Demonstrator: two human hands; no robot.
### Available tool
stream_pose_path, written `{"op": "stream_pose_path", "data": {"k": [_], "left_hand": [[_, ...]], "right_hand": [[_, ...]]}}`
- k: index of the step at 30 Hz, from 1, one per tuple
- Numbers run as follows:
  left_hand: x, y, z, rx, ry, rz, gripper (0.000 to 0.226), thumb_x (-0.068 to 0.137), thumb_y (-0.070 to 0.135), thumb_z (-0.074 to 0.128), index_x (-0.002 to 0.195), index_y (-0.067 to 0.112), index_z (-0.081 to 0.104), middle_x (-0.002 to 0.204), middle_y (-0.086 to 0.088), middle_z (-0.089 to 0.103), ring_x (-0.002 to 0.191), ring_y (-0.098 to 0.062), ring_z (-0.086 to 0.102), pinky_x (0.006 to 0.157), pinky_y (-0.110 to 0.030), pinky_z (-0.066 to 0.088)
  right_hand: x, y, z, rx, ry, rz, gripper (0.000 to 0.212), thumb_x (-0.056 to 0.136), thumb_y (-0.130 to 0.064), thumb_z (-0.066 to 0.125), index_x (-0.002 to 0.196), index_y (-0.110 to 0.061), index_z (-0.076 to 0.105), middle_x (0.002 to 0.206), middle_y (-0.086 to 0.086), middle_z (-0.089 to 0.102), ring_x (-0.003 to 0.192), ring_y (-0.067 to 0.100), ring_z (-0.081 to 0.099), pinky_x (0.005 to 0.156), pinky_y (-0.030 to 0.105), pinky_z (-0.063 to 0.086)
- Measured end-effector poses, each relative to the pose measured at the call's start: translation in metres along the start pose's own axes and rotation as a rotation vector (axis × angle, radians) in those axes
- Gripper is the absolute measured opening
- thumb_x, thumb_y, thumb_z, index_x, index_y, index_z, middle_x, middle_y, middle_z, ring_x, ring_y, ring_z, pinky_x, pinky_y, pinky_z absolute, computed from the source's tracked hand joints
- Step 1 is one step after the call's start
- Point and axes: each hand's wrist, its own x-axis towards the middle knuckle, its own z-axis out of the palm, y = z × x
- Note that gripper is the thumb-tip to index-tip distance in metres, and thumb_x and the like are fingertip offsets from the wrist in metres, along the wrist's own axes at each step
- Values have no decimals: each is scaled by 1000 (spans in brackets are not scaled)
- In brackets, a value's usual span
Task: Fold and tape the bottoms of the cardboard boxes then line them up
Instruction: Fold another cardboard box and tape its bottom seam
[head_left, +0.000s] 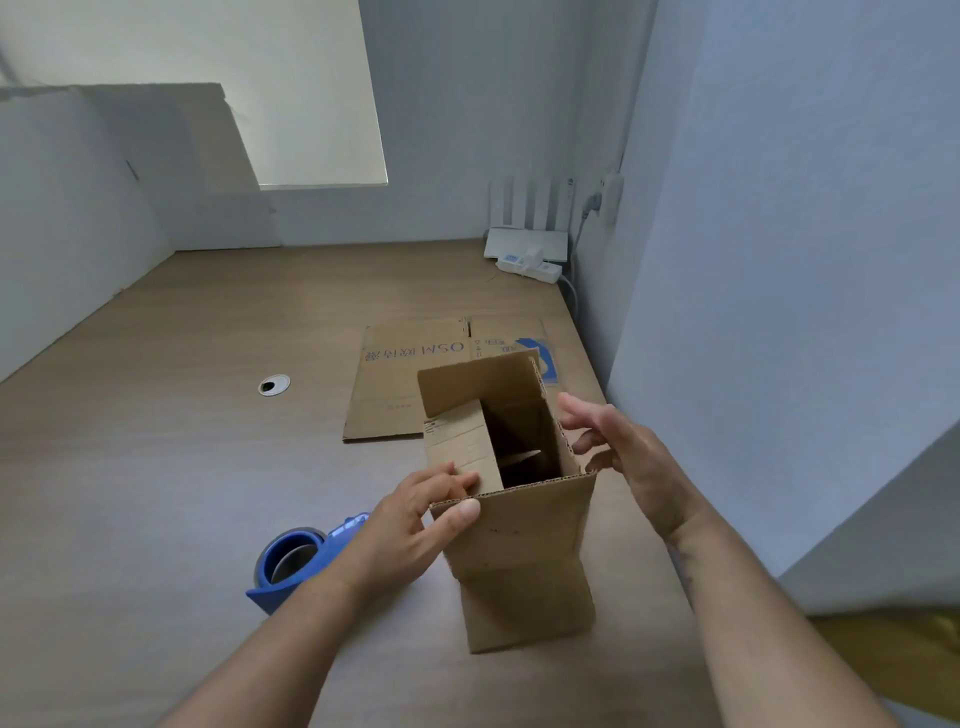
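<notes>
A small brown cardboard box (524, 551) stands upright on the wooden table, its top flaps up and its inside dark. My left hand (415, 525) pinches the near flap's left corner, thumb on the outside and fingers on the left flap. My right hand (628, 457) is at the box's right flap with fingers loosely spread, fingertips touching or nearly touching its edge. A flattened cardboard box (410, 379) with blue print lies on the table behind it. A blue tape dispenser (296, 561) lies on the table left of the box, partly hidden by my left wrist.
The wooden table (182, 441) has a round cable hole (274, 385) at centre left. A white power strip (530, 265) and white device sit in the far right corner. Walls close the table in at left, back and right.
</notes>
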Motion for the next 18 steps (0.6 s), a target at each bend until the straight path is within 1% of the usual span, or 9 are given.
{"op": "stream_pose_path", "data": {"k": [2,5,7,9,11,13,15,16,18], "left_hand": [[1,-6,7,3,-19,10,54,69,84,39,91,39,60,128,30,49,129,16,30,110,-26,32],[4,-10,13,24,-66,-10,63,62,93,30,89,45,60,133,22,49,131,12,30,110,-25,31],[5,-8,14,34,-87,-46,71,61,95,27,95,43,59,133,21,48,130,9,31,108,-23,31],[7,-4,14,40,-94,-77,65,71,85,31,104,36,59,121,23,50,118,7,41,97,-15,37],[8,-2,17,5,-66,-134,31,86,58,41,100,35,55,105,21,53,103,-3,52,83,-17,46],[12,-1,20,-58,1,-194,9,95,38,47,100,32,51,105,11,58,101,-9,56,83,-24,51],[17,-5,25,4,56,-242,26,95,32,52,121,28,46,123,5,53,113,-10,50,94,-27,46],[18,-8,28,98,90,-248,44,94,32,54,135,26,39,133,4,46,122,-11,42,101,-29,40],[21,-14,33,198,157,-258,69,92,35,58,149,23,20,150,3,29,137,-13,25,112,-32,26]], "right_hand": [[0,-1,2,-49,-78,80,86,62,-93,28,115,-35,63,113,-15,63,97,2,55,88,22,42],[-1,9,10,-230,-237,314,80,72,-81,34,127,-28,59,131,-13,55,122,6,46,99,28,30],[-4,18,12,-286,-315,322,79,70,-79,41,130,-29,55,135,-10,52,127,7,43,101,27,31],[-4,24,9,-325,-353,308,76,73,-74,56,135,-30,49,136,-11,50,123,5,44,99,24,33],[0,31,8,-331,-260,300,72,78,-51,69,141,-29,41,138,-8,49,122,9,46,98,25,38],[4,42,11,-338,-39,281,74,82,-33,72,145,-28,35,139,-4,45,122,14,46,96,26,40],[8,51,17,-335,61,284,82,81,-31,73,149,-25,26,143,1,39,123,15,46,97,28,42],[10,56,19,-344,69,298,87,81,-32,73,150,-24,21,147,3,34,126,17,44,102,31,41],[13,62,20,-425,53,319,98,80,-35,73,152,-24,8,154,3,21,136,20,34,111,40,34]]}}
